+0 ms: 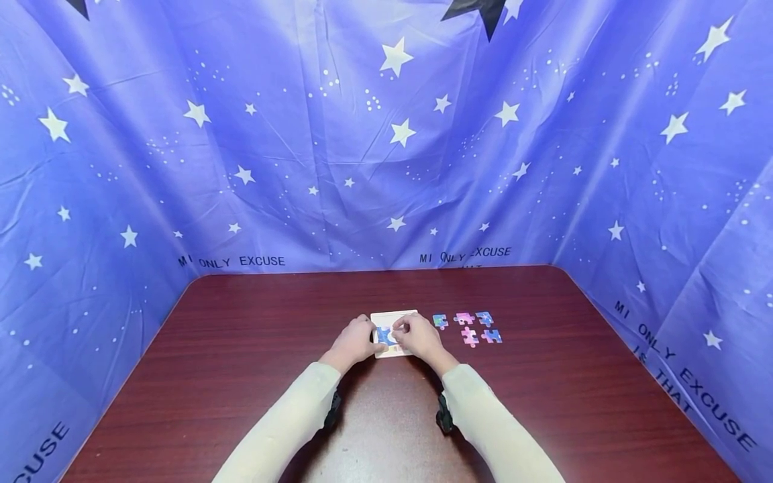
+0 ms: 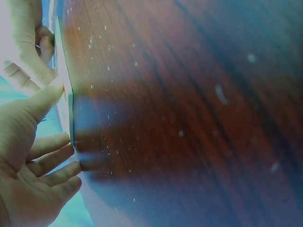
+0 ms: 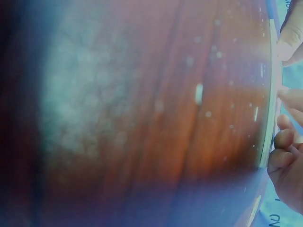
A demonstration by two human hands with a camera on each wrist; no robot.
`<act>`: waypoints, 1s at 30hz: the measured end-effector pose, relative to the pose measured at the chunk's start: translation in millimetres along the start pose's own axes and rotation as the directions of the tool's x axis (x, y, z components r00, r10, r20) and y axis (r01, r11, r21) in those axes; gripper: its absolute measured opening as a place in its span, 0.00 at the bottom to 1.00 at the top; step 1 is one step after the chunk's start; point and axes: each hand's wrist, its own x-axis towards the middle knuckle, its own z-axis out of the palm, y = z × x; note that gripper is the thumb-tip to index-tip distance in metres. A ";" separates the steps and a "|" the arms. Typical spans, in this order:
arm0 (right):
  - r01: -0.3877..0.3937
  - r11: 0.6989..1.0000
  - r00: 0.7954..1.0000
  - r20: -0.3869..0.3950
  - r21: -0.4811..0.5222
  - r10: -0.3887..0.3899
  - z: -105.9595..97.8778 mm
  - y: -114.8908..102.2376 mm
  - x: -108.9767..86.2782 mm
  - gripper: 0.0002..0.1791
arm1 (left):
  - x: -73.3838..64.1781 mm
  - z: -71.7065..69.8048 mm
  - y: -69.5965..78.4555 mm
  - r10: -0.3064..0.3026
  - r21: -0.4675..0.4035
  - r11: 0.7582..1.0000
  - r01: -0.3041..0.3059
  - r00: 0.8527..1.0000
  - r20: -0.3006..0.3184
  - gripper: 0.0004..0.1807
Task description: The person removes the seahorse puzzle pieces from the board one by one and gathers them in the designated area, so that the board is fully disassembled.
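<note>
A small jigsaw board (image 1: 386, 316) with a pale rim lies flat on the table, between both hands. My left hand (image 1: 356, 342) holds its left side, thumb on the top face and fingers along the edge; the left wrist view shows this thumb (image 2: 47, 100) on the board. A blue puzzle piece (image 1: 382, 335) shows inside the frame. Over the middle of the board, my right hand (image 1: 424, 337) pinches with thumb and forefinger at a puzzle piece, mostly hidden by the fingers. In the right wrist view, the curled fingers (image 3: 284, 150) sit beside the board's thin edge (image 3: 270, 118).
Several loose puzzle pieces lie right of the board, among them a green-blue one (image 1: 439, 321), a pink one (image 1: 464, 318) and a blue one (image 1: 492, 336). The dark red wooden table (image 1: 253, 315) meets a blue star-printed curtain (image 1: 338, 221) at the back and sides.
</note>
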 end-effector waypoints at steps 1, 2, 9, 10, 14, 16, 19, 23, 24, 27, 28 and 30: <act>-0.001 1.000 1.000 0.004 -0.005 0.001 0.2 0.2 0.0 0.06 | -0.1 0.0 0.1 0.001 0.001 1.000 -0.001 1.000 0.001 0.26; -0.002 1.000 1.000 0.008 -0.010 0.002 0.5 0.6 0.0 0.06 | -0.2 0.1 0.3 0.002 0.001 1.000 -0.002 1.000 0.001 0.26; 0.014 0.999 1.000 0.020 -0.043 -0.013 1.3 1.3 1.1 0.07 | -0.3 0.0 0.6 -0.004 -0.010 1.000 0.004 1.000 0.000 0.25; 0.017 0.999 1.000 0.021 -0.045 -0.016 1.2 1.0 0.9 0.07 | -0.3 0.0 0.6 -0.005 -0.009 1.000 0.005 1.000 -0.001 0.25; 0.014 0.999 1.000 0.018 -0.049 -0.013 1.1 -0.4 0.3 0.06 | -0.4 -0.5 0.8 -0.001 -0.012 1.000 0.001 1.000 -0.008 0.24; 0.013 0.999 1.000 0.017 -0.042 -0.013 0.9 -1.0 -0.4 0.05 | -0.4 -0.5 0.7 0.002 -0.009 1.000 -0.003 1.000 -0.011 0.24; 0.020 0.999 1.000 0.015 -0.025 -0.020 -0.1 -1.6 -1.8 0.05 | -0.6 -0.1 1.0 0.001 -0.012 1.000 -0.001 1.000 -0.004 0.23; 0.043 0.999 0.999 0.000 -0.003 -0.043 -0.9 -1.7 -3.3 0.05 | -0.5 0.6 1.3 -0.005 -0.013 1.000 0.006 1.000 0.003 0.23; 0.047 0.999 0.999 -0.005 -0.001 -0.047 -1.0 -1.7 -3.3 0.04 | -0.3 0.6 1.3 -0.006 -0.013 1.000 0.006 1.000 0.002 0.23; 0.064 0.998 0.998 -0.019 -0.004 -0.064 -1.6 -1.7 -3.0 0.05 | 0.2 0.4 1.4 -0.007 -0.009 1.000 0.007 1.000 -0.001 0.23; 0.068 0.998 0.997 -0.022 -0.004 -0.068 -2.0 -1.9 -2.8 0.04 | 0.3 0.3 1.5 -0.008 -0.007 1.000 0.008 1.000 -0.002 0.23; 0.074 0.997 0.997 -0.027 -0.006 -0.075 -2.2 -1.8 -2.2 0.04 | 0.6 0.3 1.6 -0.014 -0.008 1.000 0.014 1.000 -0.003 0.22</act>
